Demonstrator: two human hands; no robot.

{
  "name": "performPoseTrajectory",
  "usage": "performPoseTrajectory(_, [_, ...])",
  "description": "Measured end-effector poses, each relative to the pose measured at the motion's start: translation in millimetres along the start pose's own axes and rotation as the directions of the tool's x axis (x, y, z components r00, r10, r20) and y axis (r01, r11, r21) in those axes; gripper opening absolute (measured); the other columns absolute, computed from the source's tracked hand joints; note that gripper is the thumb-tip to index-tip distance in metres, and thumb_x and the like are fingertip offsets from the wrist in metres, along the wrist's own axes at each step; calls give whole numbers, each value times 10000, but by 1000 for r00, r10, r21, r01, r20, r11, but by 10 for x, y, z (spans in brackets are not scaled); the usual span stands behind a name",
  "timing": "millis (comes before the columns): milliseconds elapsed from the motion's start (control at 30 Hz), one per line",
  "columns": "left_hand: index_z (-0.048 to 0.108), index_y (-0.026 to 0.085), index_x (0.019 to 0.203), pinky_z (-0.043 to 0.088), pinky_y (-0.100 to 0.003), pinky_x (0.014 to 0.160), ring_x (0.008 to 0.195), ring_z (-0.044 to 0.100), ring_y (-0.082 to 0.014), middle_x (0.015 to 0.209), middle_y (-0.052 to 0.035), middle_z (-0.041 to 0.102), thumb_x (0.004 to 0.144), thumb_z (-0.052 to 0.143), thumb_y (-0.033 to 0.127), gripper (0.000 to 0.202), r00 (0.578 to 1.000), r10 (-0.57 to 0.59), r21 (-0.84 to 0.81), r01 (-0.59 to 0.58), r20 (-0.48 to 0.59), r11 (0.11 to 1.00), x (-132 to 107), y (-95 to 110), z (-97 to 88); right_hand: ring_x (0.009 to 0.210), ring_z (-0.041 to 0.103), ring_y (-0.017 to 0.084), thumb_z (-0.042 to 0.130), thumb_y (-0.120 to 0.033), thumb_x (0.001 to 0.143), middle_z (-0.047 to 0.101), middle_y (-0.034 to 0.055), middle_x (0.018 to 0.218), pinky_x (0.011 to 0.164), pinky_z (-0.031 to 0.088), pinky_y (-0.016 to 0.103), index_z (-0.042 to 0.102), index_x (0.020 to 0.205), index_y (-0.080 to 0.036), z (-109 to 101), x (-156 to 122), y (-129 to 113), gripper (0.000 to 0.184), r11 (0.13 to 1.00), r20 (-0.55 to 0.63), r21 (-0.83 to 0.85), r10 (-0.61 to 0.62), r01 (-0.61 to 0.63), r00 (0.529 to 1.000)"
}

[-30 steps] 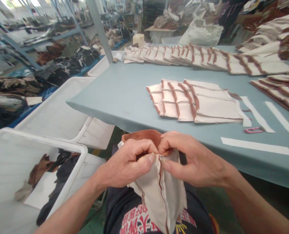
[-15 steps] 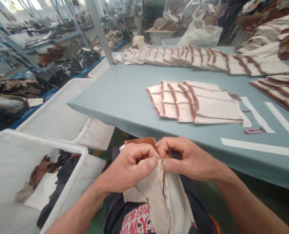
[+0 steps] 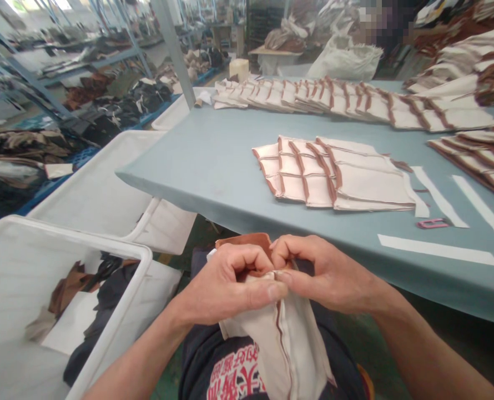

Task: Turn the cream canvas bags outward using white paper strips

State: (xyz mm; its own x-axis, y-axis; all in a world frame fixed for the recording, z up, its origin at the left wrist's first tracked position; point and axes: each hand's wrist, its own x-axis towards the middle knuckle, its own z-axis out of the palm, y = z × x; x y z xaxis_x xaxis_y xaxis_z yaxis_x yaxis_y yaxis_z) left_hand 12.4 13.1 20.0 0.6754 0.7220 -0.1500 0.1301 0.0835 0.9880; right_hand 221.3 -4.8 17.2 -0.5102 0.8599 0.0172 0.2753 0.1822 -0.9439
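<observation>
A cream cloth piece with brown lining [image 3: 267,333] hangs over my lap, a raw seam running down its middle. My left hand [image 3: 234,286] grips its upper edge, thumb laid across the seam. Close beside it, my right hand [image 3: 313,269] pinches the same edge, fingertips curled over to the inner side. A brown flap [image 3: 247,240] of the piece sticks up behind my left fingers. What lies between the fingertips is hidden. On the table ahead, several similar cream pieces with brown edges [image 3: 313,172] overlap in a row.
The blue-green table [image 3: 205,161] has its near edge just beyond my hands. Pink thread snips [image 3: 432,223] and white strips [image 3: 438,250] lie at right. A long row of cream pieces [image 3: 355,103] spans the back. White bins [image 3: 142,261] stand at left; a metal post [image 3: 174,55] rises behind.
My left thumb has slid right across the seam, towards my right thumb. Both hands still hold the cloth piece's top edge. The view has shifted slightly.
</observation>
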Motion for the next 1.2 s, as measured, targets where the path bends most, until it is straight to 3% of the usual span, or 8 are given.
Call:
performPoseTrajectory(133, [530,158,662,280,-203,502,564,349,-75,621,46,452,828,678,331,282,999,24,106,-20,-35,994,-2,59,3,645,477,110,615,-259,900,575,-30,729,597,382,228,547,760,-190,12,12,5,170,999,-9,-36,3,-3,1000])
performPoseTrajectory(300, [588,146,724,298,-205,522,582,371,-82,650,40,487,821,609,236,134,1000,28,164,-28,-1,986,-68,79,-55,644,485,105,612,-269,910,590,-27,738,593,385,224,568,780,-181,18,18,18,162,998,2,-62,12,-12,1000])
performPoseTrajectory(400, [611,138,744,304,-211,535,589,380,-86,662,36,493,837,608,260,153,1000,20,175,-20,0,984,-87,74,-78,640,486,104,613,-283,918,596,-29,738,583,379,224,572,782,-181,25,23,7,175,998,10,-59,20,-20,1000])
performPoseTrajectory(567, [554,146,662,275,-215,525,579,341,-86,620,46,438,935,627,408,385,1000,-1,187,-4,26,982,-76,58,-106,661,498,112,616,-256,924,604,-29,742,624,387,235,579,784,-184,35,39,-27,162,991,6,-131,-33,33,999])
performPoseTrajectory(733, [623,130,744,303,-209,544,609,369,-91,663,35,493,998,563,390,368,989,12,195,-41,149,980,-104,34,-203,684,516,116,614,-241,924,614,-27,759,647,389,241,594,807,-177,46,46,4,134,988,9,-148,-40,41,999])
performPoseTrajectory(833, [619,132,745,307,-210,545,608,379,-92,665,34,495,995,560,372,352,987,28,191,-58,156,980,-119,18,-226,687,522,113,622,-246,928,615,-29,765,644,384,236,600,821,-176,49,54,18,129,991,30,-131,-27,31,999])
performPoseTrajectory(1000, [506,161,646,290,-218,539,586,359,-89,627,48,441,910,572,312,311,993,109,158,-103,-33,982,-78,-50,-133,675,513,113,594,-300,949,617,-27,763,636,377,240,600,828,-179,59,69,-47,171,994,16,-98,-42,43,999])
performPoseTrajectory(1200, [419,188,593,269,-220,539,564,314,-83,579,65,353,867,545,292,319,976,128,147,-103,-177,984,-40,-100,-57,635,451,116,616,-301,870,527,-41,695,647,337,268,497,733,-200,92,93,-105,209,950,-42,-304,-89,73,995])
